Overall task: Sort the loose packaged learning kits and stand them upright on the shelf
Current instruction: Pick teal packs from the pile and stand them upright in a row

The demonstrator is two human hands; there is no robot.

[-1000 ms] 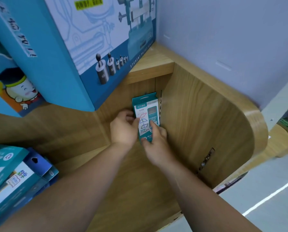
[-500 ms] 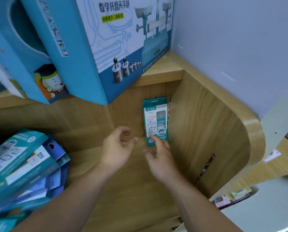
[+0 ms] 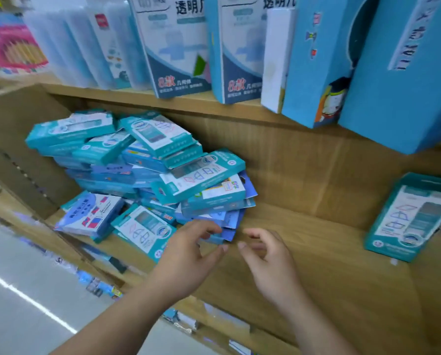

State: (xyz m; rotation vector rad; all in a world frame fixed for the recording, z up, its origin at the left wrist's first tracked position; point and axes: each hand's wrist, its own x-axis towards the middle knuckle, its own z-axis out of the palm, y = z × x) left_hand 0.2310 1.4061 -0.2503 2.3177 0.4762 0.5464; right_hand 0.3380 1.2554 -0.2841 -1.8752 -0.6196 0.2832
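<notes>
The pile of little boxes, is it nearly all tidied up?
Not nearly. Done: one teal kit stands upright at the right end of the shelf. In hand: nothing; the left hand and right hand are empty, reaching toward the pile. Left: nearly everything, as that pile of teal and blue kits lies jumbled.

White-blue box [image 3: 173, 47], top: "透明几", cut off by the frame edge
White-blue box, bottom: red "8款", then "几何体"
Neighbouring box [image 3: 240, 47]: "透明几", red "8款"
Standing teal kit [image 3: 409, 219]: print too blurred to read
</notes>
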